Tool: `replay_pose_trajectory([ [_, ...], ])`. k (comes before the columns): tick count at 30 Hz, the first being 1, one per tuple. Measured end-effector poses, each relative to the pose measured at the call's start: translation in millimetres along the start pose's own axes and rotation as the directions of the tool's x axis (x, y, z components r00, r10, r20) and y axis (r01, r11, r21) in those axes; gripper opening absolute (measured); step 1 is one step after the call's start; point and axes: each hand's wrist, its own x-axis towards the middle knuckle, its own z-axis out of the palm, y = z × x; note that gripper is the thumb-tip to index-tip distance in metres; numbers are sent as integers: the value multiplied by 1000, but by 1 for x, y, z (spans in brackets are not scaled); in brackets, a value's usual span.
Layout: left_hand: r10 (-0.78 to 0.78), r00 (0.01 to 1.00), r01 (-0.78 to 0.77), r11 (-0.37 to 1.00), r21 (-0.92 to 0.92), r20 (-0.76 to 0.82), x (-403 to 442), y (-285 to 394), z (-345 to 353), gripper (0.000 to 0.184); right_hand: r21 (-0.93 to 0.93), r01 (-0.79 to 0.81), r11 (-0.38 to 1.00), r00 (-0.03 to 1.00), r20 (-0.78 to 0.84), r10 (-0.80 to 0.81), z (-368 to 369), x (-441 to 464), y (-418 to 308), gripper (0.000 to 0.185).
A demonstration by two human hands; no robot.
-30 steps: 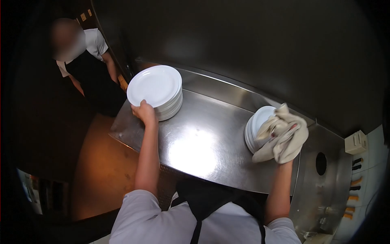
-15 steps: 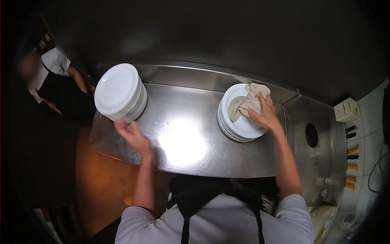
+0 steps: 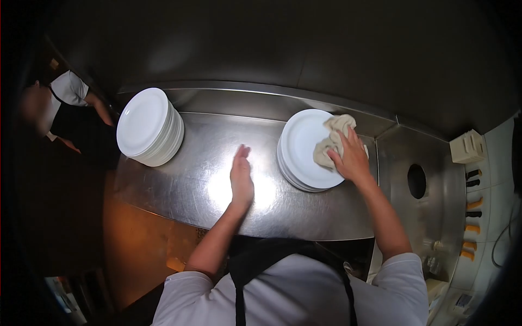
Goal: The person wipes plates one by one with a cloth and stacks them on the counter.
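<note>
My right hand bears on a crumpled beige cloth, which lies over the right part of the top plate of a stack. My palm and fingers hide some of the cloth. Over the metal counter, between two plate stacks, my left hand is held with its fingers stretched out and nothing in it. The other, taller stack of white plates stands at the counter's left end, apart from my hands.
The steel counter has a raised back edge. To its right, a steel surface has a round dark hole. Beyond hang several knives with black or yellow handles, below a whitish box. A person in a dark apron stands at far left.
My left hand has moved right, away from the left plate stack, to the middle of the counter. My right hand and the cloth have shifted slightly toward the right rim of the plate.
</note>
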Motion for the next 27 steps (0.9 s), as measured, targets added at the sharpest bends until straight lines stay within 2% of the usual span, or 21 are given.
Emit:
replay_pose_trajectory([
  [1, 1, 998, -1, 1000, 2, 57, 0, -6, 6, 59, -40, -10, 999, 998, -62, 8, 3, 12, -1, 71],
  [3, -2, 984, 0, 1000, 12, 179, 4, -11, 23, 62, -18, 0, 1000, 997, -82, -1, 24, 33, -22, 74],
  [4, -16, 964, -8, 996, 86, 266, 10, -15, 33, 69, -7, 2, 1000, 996, -93, -2, 33, 40, -36, 76],
  [6, -11, 957, -2, 999, 43, 289, 20, -33, 62, 77, 134, 29, 991, 998, -54, -22, 29, 45, -65, 72],
  [7, -33, 916, 23, 999, 30, 401, 23, -26, 65, 85, 188, 109, 976, 994, -43, -102, 32, 42, -75, 70],
  [8, -67, 923, 113, 989, -99, 380, 22, -23, 68, 86, 240, 186, 953, 983, -39, -182, 34, 36, -81, 68],
  [10, -141, 927, 267, 900, -344, 348, 26, -15, 71, 88, 295, 226, 928, 965, 60, -254, 24, 9, -82, 64],
  [11, -126, 923, 268, 889, -372, 364, 31, -12, 67, 94, 347, 238, 907, 953, 96, -286, 11, -11, -77, 62],
  [12, -185, 967, 233, 921, -313, 177, 34, -5, 72, 86, 399, 248, 883, 937, 134, -323, -1, -28, -70, 61],
  [14, -89, 941, 153, 973, -175, 327, 60, -7, 69, 75, 368, 171, 914, 961, 142, -236, -17, -56, -51, 60],
  [15, -74, 955, 75, 997, 8, 288, 68, -3, 77, 70, 350, 135, 927, 970, 146, -197, -22, -64, -39, 59],
  [17, -17, 977, -66, 924, 376, 213, 79, 5, 94, 61, 177, 39, 983, 994, -107, -21, 1, -63, -6, 59],
  [18, 3, 980, -99, 873, 477, 197, 83, 9, 101, 57, 101, -26, 995, 968, -246, 50, 12, -56, 5, 59],
  [20, 45, 984, -149, 734, 662, 171, 85, 13, 112, 51, 414, -227, 881, 926, -189, 327, 13, -37, 12, 59],
  [21, 51, 985, -151, 727, 670, 166, 84, 14, 115, 47, 551, -311, 774, 885, -130, 448, 13, -30, 15, 60],
  [23, 66, 988, -147, 710, 688, 143, 83, 18, 115, 40, 561, -281, 778, 883, -167, 439, 18, -23, 25, 61],
  [25, 178, 973, -228, 699, 678, 144, 83, 16, 113, 38, 575, -239, 782, 880, -213, 425, 24, -17, 31, 64],
  [27, 259, 955, -291, 713, 638, 146, 83, 20, 114, 35, 651, -215, 728, 869, -212, 447, 32, -14, 39, 65],
])
